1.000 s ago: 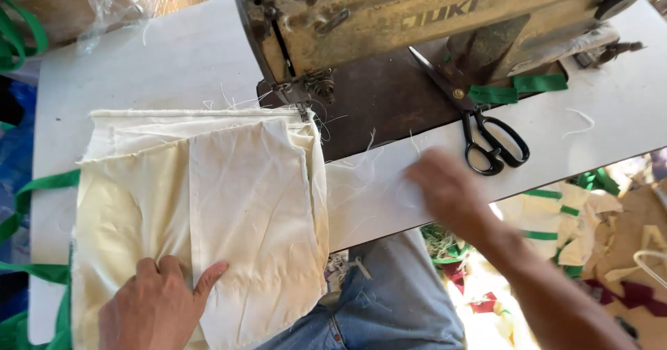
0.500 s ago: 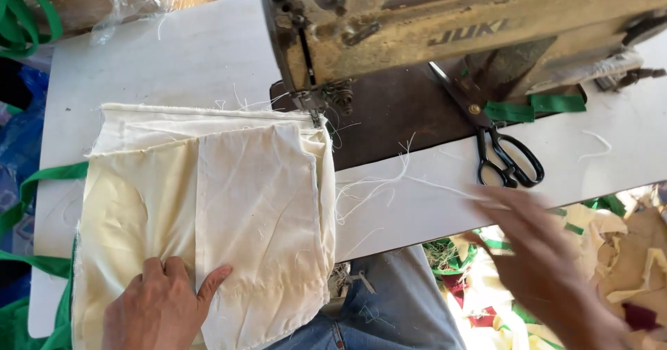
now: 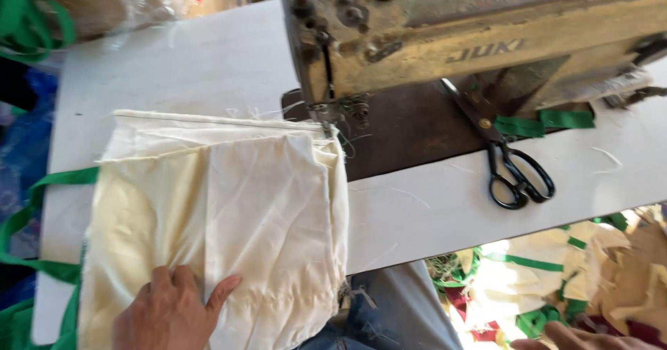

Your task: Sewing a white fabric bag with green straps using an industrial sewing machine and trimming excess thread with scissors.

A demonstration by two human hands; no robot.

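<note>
Presently, at the sewing table (image 3: pixel 208 58):

Item: cloth (image 3: pixel 222 218), cream, folded in layers, lying flat at the table's left, far corner just beside the machine's needle (image 3: pixel 325 124). Green straps (image 3: pixel 42 204) trail off its left edge.

Item: my left hand (image 3: pixel 170 312), fingers spread, palm pressed flat on the cloth's near edge; pinning it, gripping nothing.

Item: my right hand (image 3: pixel 577 339), low past the table's near edge, over the scraps (image 3: pixel 556 280); mostly cut off, so I cannot tell whether it is open or closed.

Item: scissors (image 3: pixel 511 162), black-handled, lying to the right of the machine (image 3: pixel 486 37), untouched.

Progress, by my reckoning: cloth not under the needle; whatever stitching remains is not under way.
</note>
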